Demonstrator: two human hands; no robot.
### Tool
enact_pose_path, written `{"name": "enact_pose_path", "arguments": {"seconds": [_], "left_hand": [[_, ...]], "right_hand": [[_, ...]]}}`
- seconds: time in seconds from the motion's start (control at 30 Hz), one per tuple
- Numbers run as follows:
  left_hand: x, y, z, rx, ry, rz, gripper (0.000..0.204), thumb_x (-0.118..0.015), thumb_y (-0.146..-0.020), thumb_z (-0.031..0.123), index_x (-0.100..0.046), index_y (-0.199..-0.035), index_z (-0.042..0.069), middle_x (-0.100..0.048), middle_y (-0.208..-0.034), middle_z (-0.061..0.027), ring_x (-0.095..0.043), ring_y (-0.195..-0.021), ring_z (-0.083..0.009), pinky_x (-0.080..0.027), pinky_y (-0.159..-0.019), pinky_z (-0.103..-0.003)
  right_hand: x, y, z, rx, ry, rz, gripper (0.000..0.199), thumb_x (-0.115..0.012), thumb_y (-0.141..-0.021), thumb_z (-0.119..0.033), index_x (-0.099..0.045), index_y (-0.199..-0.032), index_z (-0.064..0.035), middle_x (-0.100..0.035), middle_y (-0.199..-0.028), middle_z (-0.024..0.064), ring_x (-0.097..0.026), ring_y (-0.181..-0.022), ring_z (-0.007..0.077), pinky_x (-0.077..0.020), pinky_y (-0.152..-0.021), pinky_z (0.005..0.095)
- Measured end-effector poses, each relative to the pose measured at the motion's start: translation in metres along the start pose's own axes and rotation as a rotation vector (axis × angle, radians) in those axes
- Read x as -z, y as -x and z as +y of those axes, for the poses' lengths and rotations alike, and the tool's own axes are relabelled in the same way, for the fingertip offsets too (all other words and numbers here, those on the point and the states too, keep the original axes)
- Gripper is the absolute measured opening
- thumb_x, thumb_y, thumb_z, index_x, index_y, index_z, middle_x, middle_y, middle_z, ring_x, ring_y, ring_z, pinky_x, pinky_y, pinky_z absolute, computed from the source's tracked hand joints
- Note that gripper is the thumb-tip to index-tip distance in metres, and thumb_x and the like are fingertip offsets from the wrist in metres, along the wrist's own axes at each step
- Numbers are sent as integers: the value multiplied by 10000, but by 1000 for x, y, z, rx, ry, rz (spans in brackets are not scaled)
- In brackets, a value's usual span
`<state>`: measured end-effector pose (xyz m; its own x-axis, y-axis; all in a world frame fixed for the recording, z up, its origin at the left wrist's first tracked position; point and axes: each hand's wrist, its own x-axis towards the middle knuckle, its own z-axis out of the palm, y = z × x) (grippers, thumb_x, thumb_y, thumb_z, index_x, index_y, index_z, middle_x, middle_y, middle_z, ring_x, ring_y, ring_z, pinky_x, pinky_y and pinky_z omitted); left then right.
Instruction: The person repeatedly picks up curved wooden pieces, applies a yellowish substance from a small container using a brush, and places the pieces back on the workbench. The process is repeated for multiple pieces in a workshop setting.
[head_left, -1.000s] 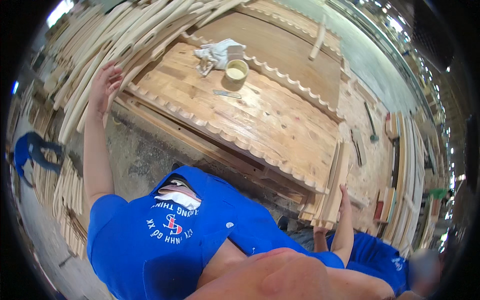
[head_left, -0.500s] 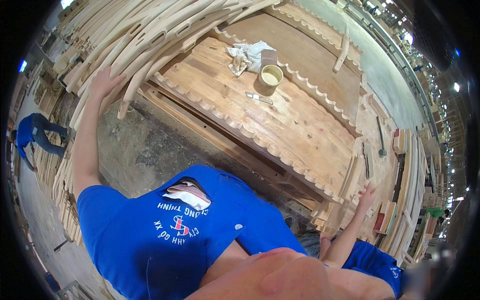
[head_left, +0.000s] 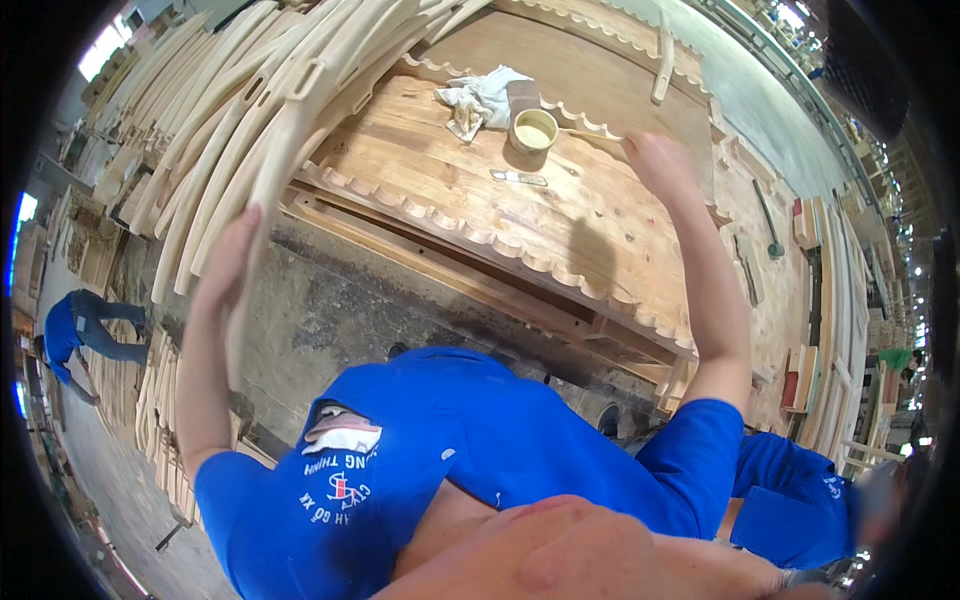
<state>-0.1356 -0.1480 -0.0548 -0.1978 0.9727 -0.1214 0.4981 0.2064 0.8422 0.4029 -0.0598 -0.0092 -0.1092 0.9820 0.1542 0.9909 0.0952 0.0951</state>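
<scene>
At the left, my left hand point(head_left: 236, 255) is wrapped around a pale curved wooden slat point(head_left: 272, 175). The slat has a slot near its far end and is smeared by motion. Over the workbench, my right hand point(head_left: 660, 160) is closed with its fingers curled. A pale slim strip shows beside its fingertips, but I cannot tell whether it is held. To its left stands a round tub point(head_left: 533, 131) of creamy paste. Nearer lies a flat scraper blade point(head_left: 519, 178). A stained white rag point(head_left: 482, 100) is heaped left of the tub.
Many curved slats point(head_left: 200, 170) are stacked at the far left. Scalloped wooden rails point(head_left: 480, 240) edge the workbench. A hammer-like tool point(head_left: 770, 225) lies at the right. One person point(head_left: 85, 330) bends over slats at left; another blue-clad person point(head_left: 790, 500) is close at my right.
My left hand has drawn a curved slat nearer to me from the stack. My right hand is now raised over the workbench near the tub. My body has shifted slightly.
</scene>
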Motion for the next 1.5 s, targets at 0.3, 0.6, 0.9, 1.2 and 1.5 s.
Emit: {"name": "enact_pose_path", "arguments": {"seconds": [0.3,0.6,0.9,1.2,1.5], "left_hand": [[-117,26,-10,-66,19,-249,525,-695,-714,319,-550,-1048,-60,-625,-809,-128,-597,-726,-176,-481,-666,-315],[-145,-2,-23,-176,-93,-370,542,-668,-714,324,-508,-1057,-63,-620,-889,-229,-627,-823,-304,-484,-745,-376],[-159,5,-29,-179,80,-398,431,-657,-747,210,-441,-1036,-26,-585,-704,-122,-574,-553,-164,-465,-507,-309],[-167,11,-23,-98,209,-530,399,-624,-787,196,-408,-1052,-9,-545,-690,-97,-547,-530,-147,-445,-484,-300],[-169,20,-17,-135,253,-466,395,-630,-780,208,-414,-1046,13,-515,-667,-58,-525,-524,-131,-432,-472,-297]], "right_hand": [[-15,-70,-52,50,291,-111,153,-552,-785,-124,-687,-853,-102,-673,-818,131,-656,-803,286,-509,-666,395],[-77,-37,-12,-266,-703,-260,230,-613,-759,-223,-675,-858,-25,-625,-686,78,-584,-683,159,-451,-641,311],[-103,0,-42,-271,-680,273,208,-629,-771,-230,-632,-805,-24,-614,-722,13,-542,-642,126,-422,-554,283],[-99,11,-42,-603,-1526,-445,160,-577,-844,-225,-623,-875,-75,-572,-690,11,-449,-510,79,-351,-448,223],[-66,-2,-96,-64,-1081,-65,240,-549,-869,-234,-649,-899,-18,-570,-700,6,-481,-623,99,-400,-578,253]]}}
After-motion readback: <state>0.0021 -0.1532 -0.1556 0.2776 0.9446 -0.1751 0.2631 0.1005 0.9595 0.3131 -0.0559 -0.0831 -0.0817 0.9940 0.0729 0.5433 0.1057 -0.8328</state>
